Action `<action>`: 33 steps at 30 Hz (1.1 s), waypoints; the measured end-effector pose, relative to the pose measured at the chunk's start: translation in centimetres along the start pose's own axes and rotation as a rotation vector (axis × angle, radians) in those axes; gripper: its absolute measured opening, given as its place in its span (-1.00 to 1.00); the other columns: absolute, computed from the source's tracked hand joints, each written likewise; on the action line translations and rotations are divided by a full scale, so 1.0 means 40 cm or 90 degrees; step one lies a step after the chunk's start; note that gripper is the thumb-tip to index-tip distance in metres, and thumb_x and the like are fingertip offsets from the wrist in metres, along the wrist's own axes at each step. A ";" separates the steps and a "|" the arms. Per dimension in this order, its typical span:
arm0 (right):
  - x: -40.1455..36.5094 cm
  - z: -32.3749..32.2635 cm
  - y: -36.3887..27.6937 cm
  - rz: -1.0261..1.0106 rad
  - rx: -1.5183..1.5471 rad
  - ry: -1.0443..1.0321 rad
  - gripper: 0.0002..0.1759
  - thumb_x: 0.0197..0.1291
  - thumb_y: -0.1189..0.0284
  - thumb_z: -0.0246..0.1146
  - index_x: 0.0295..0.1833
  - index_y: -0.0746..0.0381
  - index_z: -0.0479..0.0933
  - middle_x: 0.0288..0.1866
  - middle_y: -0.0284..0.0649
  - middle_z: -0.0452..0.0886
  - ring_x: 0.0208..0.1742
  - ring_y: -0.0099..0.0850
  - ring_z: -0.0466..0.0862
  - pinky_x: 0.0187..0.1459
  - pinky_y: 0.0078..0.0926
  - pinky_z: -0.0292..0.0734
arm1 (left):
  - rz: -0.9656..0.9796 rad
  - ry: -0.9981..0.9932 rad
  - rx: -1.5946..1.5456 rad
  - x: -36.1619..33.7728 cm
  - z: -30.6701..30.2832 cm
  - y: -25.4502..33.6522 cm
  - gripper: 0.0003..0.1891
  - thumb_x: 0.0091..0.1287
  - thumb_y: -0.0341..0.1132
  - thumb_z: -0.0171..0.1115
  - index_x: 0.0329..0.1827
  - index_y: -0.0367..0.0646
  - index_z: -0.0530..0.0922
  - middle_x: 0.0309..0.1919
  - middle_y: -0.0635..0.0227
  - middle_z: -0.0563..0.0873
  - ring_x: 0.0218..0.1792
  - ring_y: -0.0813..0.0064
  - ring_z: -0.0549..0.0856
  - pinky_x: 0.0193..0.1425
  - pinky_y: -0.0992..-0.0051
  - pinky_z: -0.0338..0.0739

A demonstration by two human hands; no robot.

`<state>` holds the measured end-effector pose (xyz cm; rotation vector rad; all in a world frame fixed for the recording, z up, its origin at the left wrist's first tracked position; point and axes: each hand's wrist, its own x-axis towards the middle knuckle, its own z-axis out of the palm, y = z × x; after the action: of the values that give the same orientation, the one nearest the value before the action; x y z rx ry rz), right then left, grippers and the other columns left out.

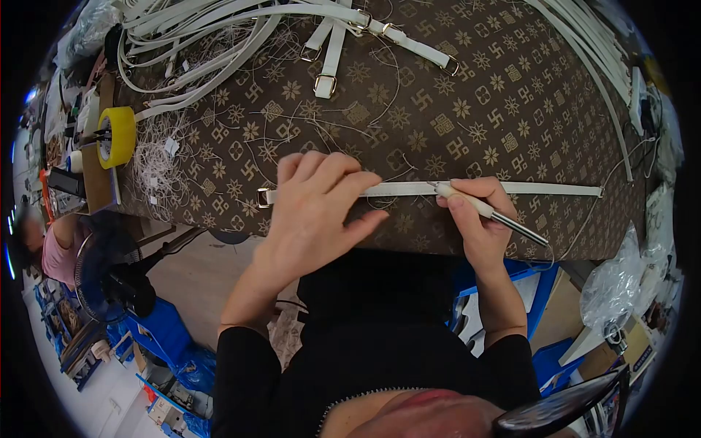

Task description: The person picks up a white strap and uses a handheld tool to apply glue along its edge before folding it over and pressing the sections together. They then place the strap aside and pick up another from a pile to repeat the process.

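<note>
A white strap (555, 190) lies straight across the patterned cloth near the table's front edge, with a metal buckle (263, 198) at its left end. Over its left part rests my left hand (310, 208), fingers bent and thumb spread away, gripping nothing visible. My right hand (485, 223) is closed around a pen-like tool (475, 201) with a pale handle and a metal rear end. The tool's pointed tip is at the middle of the strap, touching or just above it. A thin cord seems to run from the tool's rear end.
More white straps (212, 44) with buckles are piled at the back left, others (584, 44) at the back right. Loose thread clippings (164, 157) lie beside a yellow tape roll (117, 137). A fan (109, 277) stands at lower left, near another person (60, 244).
</note>
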<state>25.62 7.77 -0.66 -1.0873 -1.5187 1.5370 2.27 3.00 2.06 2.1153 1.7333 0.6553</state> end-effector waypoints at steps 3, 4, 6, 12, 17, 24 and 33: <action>0.002 0.009 0.000 0.014 0.047 0.024 -0.85 0.30 0.61 0.26 -0.03 0.38 0.54 -0.22 -0.15 0.72 -0.21 -0.57 0.69 -0.14 -0.65 0.58 | 0.005 0.008 -0.023 0.026 0.050 0.024 -0.65 -0.03 -0.26 0.53 -0.13 0.01 0.67 -0.25 0.47 0.56 -0.14 0.39 0.55 0.06 0.31 0.31; 0.001 0.012 0.001 0.016 0.073 0.046 -0.83 0.27 0.61 0.30 -0.03 0.37 0.56 -0.25 -0.19 0.73 -0.26 -0.64 0.66 -0.21 -0.72 0.54 | 0.009 0.003 -0.032 0.030 0.061 0.025 -0.67 -0.03 -0.26 0.52 -0.15 0.01 0.68 -0.26 0.48 0.55 -0.16 0.40 0.54 0.03 0.31 0.31; 0.000 0.011 0.007 0.003 0.065 0.047 -0.83 0.27 0.61 0.30 -0.03 0.37 0.56 -0.25 -0.19 0.73 -0.27 -0.65 0.65 -0.23 -0.73 0.53 | 0.034 0.013 -0.011 0.030 0.073 0.021 -0.70 -0.02 -0.27 0.52 -0.19 -0.01 0.68 -0.28 0.49 0.54 -0.17 0.41 0.53 0.01 0.33 0.30; -0.005 -0.002 0.013 -0.001 0.014 0.002 -0.84 0.32 0.57 0.24 -0.03 0.38 0.52 -0.18 -0.11 0.71 -0.17 -0.49 0.72 -0.06 -0.57 0.62 | 0.110 0.088 0.046 0.010 0.098 0.020 -0.78 0.02 -0.33 0.51 -0.25 -0.02 0.72 -0.34 0.52 0.58 -0.28 0.47 0.56 -0.10 0.40 0.29; -0.006 -0.001 0.011 -0.005 0.006 0.000 -0.85 0.31 0.57 0.25 -0.04 0.38 0.53 -0.18 -0.11 0.71 -0.16 -0.48 0.72 -0.06 -0.57 0.62 | 0.066 0.108 -0.031 0.008 0.105 0.010 -0.81 0.06 -0.41 0.46 -0.30 -0.06 0.62 -0.33 0.50 0.59 -0.33 0.45 0.57 -0.13 0.43 0.31; 0.026 0.023 0.009 -0.168 -0.152 -0.035 -0.83 0.09 0.57 0.41 -0.17 0.28 0.63 -0.32 -0.22 0.70 -0.36 -0.44 0.65 -0.28 -0.54 0.52 | 0.025 0.062 -0.137 -0.004 0.070 -0.018 -0.77 0.11 -0.51 0.41 -0.23 -0.10 0.55 -0.33 0.41 0.63 -0.34 0.39 0.62 -0.22 0.41 0.37; 0.032 0.043 0.001 -0.201 -0.270 -0.033 -0.80 -0.05 0.50 0.51 -0.27 0.19 0.68 -0.41 -0.29 0.71 -0.42 -0.34 0.65 -0.35 -0.46 0.51 | 0.020 0.018 -0.160 -0.003 0.056 -0.022 -0.78 0.16 -0.54 0.36 -0.18 -0.13 0.54 -0.26 0.36 0.61 -0.27 0.34 0.61 -0.15 0.39 0.41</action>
<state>23.56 8.25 -0.87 -0.9758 -2.0020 1.0614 2.73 3.15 -0.31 1.9717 1.5440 0.8654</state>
